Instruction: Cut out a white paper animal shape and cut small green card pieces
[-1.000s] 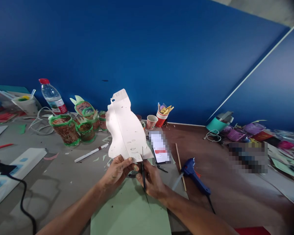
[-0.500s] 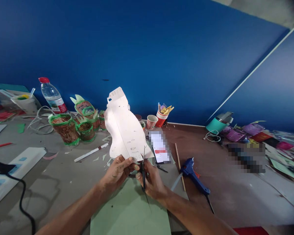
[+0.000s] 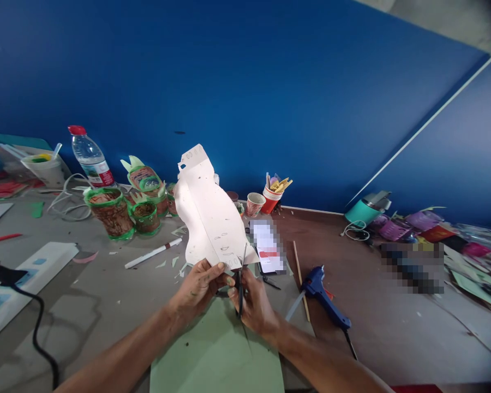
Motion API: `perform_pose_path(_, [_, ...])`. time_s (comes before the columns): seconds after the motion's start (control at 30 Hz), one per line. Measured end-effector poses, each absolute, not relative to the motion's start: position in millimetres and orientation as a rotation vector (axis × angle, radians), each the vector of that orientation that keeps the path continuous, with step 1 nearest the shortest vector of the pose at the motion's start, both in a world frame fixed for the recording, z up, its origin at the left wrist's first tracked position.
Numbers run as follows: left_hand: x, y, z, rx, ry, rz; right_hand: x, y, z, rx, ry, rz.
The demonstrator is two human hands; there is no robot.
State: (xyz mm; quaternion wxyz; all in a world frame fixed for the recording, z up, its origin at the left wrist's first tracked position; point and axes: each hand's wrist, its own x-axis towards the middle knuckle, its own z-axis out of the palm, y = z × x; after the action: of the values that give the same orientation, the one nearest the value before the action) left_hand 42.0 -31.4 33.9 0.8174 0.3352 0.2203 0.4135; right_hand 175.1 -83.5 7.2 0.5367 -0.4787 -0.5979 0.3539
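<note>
A pale, wavy-edged sheet of card (image 3: 207, 210) with small pencilled ovals and marks stands tilted up in front of me. My left hand (image 3: 202, 284) pinches its lower edge between thumb and fingers. Black-handled scissors (image 3: 240, 295) are in my right hand (image 3: 256, 303), their blades pointing up at the card's lower right corner. The blades overlap the card there; how far apart they are is hard to tell. Below both hands lies a light green sheet (image 3: 216, 349) on the table.
Left stand brown-and-green decorated cups (image 3: 112, 215), a water bottle (image 3: 90, 158), a white marker (image 3: 153, 252) and a power strip (image 3: 45, 284). Right of the card are a phone (image 3: 265, 245), a wooden stick (image 3: 300, 278), a blue glue gun (image 3: 325, 297) and a red cup of sticks (image 3: 272, 199).
The view has shifted slightly. Both hands keep their grips on the card and the scissors, and the scissor blades have tilted a little to the right against the card's corner.
</note>
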Motion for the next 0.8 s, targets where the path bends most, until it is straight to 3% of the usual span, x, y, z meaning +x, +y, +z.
perform_pose_path(0.8, [38.4,-29.1,30.9,0.878,0.558,0.945,180.3,-87.9,12.5,-1.239,-1.695,0.660])
